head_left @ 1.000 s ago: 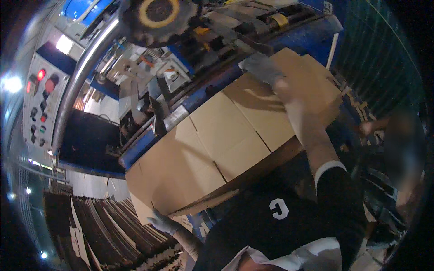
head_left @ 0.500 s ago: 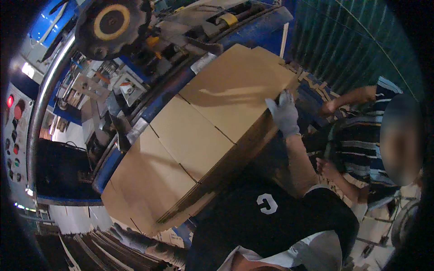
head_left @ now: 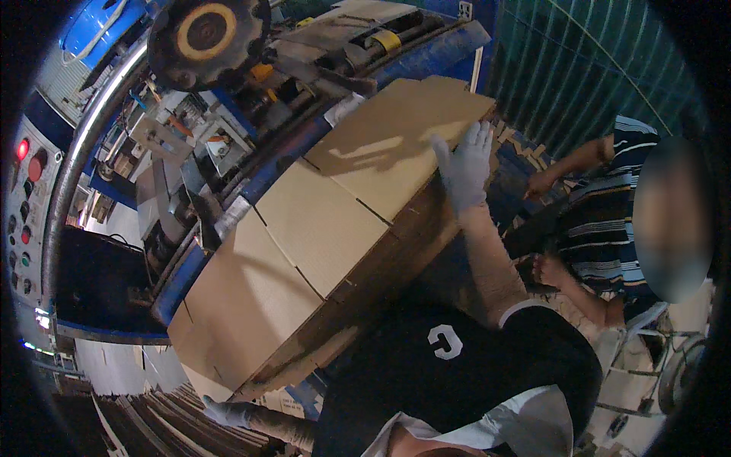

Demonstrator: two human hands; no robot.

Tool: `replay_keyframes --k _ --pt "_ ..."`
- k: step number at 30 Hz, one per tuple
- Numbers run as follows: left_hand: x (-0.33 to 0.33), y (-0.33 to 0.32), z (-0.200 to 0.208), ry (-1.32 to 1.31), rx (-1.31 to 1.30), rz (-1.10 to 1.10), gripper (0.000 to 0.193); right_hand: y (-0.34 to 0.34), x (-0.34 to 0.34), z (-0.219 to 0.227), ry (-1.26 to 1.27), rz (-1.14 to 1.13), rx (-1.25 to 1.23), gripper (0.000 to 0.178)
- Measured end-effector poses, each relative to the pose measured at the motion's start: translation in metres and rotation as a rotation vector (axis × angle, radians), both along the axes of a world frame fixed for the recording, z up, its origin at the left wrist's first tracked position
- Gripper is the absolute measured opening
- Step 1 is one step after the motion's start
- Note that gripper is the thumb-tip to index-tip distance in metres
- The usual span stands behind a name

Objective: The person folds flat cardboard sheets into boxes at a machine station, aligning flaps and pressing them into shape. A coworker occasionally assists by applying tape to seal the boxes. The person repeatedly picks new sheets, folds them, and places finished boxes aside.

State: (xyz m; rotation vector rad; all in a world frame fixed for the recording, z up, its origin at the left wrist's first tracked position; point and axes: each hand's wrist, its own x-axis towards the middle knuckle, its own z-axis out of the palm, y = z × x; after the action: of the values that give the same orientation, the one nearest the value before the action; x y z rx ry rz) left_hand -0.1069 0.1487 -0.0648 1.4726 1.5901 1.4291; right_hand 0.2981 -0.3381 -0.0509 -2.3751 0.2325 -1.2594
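A thick stack of brown cardboard sheets, slotted and creased, lies slantwise in front of me against the machine. My right hand, in a pale glove, rests at the stack's near right edge with fingers spread and nothing held. My left hand, gloved too, is at the stack's lower left corner. Its fingers look stretched out along the edge, and I see nothing in them. Whether the left fingertips press on the cardboard is hard to tell.
Beyond the stack stands a blue machine with a large black handwheel. A control panel with buttons is at left. On the right is a co-worker in a striped shirt. More cardboard edges stand at lower left.
My left hand has come right, closer to the stack's lower left corner. The right hand has shifted slightly left along the edge. The sheets' near edges sit more evenly, and the view has shifted slightly.
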Motion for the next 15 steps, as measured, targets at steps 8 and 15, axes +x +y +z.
replay_keyframes --k 8,15 --pt "-0.053 0.047 0.033 -1.038 -0.268 -0.247 0.053 -0.024 -0.002 0.050 0.261 0.142 0.072 0.075" --pt "-0.038 0.099 0.045 -0.524 -0.249 -0.861 0.050 0.005 0.014 0.093 0.021 0.820 1.230 0.045"
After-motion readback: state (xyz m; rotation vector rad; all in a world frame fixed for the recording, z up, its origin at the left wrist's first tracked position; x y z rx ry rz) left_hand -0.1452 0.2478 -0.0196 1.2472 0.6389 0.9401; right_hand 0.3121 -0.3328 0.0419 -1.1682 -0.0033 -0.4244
